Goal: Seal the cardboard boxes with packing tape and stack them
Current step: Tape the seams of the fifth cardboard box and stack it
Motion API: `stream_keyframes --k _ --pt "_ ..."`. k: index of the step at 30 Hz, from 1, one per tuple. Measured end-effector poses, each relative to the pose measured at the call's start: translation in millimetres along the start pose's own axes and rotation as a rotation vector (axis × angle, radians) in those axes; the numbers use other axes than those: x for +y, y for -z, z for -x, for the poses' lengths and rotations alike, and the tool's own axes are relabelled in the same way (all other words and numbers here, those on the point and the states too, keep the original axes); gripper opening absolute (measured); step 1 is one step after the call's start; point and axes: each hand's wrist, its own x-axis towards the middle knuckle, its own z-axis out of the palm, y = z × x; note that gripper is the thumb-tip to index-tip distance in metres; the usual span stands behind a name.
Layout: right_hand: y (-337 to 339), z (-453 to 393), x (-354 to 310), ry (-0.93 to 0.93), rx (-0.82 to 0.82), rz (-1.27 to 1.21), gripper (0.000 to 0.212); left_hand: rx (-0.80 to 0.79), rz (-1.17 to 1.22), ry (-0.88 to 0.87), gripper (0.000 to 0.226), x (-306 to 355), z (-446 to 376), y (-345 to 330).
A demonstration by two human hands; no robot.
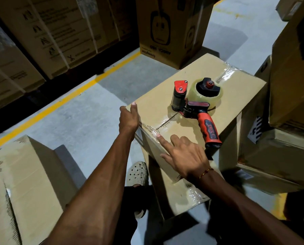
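Tan cardboard box (197,96), clear tape already along its top seam, stands on the grey floor (87,110) between other cartons; stacking looks still to do. Left hand (129,119) grips its far corner; right hand (184,156), fingers spread, presses the tape end over the edge. Red-handled tape dispenser (197,106) lying on top would need removing first

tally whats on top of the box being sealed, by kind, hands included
tape dispenser: 1
strip of clear tape: 1
hands: 2, left hand holds the box's corner, right hand presses the taped edge
total: 4
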Motion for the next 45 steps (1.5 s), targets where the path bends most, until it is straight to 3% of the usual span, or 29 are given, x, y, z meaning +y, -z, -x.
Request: stream_keyframes --k 6,12,19,22,25,30,33,36,39,41,45 --pt "-5.9 29.7 8.6 0.057 0.220 -0.042 0.045 0.021 -0.080 0.018 0.048 -17.2 39.0 19.0" --pt "-2.9 66.0 15.0 -0.152 0.123 -0.167 0.050 -0.058 -0.139 0.110 0.057 -32.8 87.2 47.8" --pt "0.2 98.4 41.8 -0.263 0.148 -0.222 0.050 -0.016 -0.324 0.106 0.050 -44.7 148.0 45.0" --pt "1.2 103.0 43.9 -0.329 0.149 -0.281 0.050 -0.017 -0.269 0.067 0.043 -47.5 156.3 43.2" --pt "-2.7 103.0 45.5 -0.386 0.149 -0.335 0.054 -0.022 -0.083 -0.024 0.032 -49.1 159.1 40.0" --pt "-5.5 99.9 48.2 -0.392 0.103 -0.320 0.057 -0.005 -0.030 -0.144 0.031 -50.1 156.4 40.6" --pt "-3.9 100.6 47.4 -0.373 0.108 -0.310 0.056 0.010 -0.102 -0.170 0.041 -50.0 155.4 40.8" --pt "-3.5 101.8 47.1 -0.384 0.080 -0.385 0.059 0.024 -0.195 -0.273 0.037 -51.1 158.8 40.2" --pt "-1.9 104.1 43.9 -0.371 0.085 -0.407 0.058 -0.009 -0.461 -0.422 0.045 -52.4 157.9 34.7" --pt "5.2 105.6 41.7 -0.319 0.117 -0.393 0.050 0.011 -0.699 -0.594 0.043 -55.9 156.8 26.2" --pt "41.6 95.3 47.2 -0.237 0.272 -0.448 0.016 -0.034 -0.790 -0.708 0.039 -44.6 147.8 22.8"
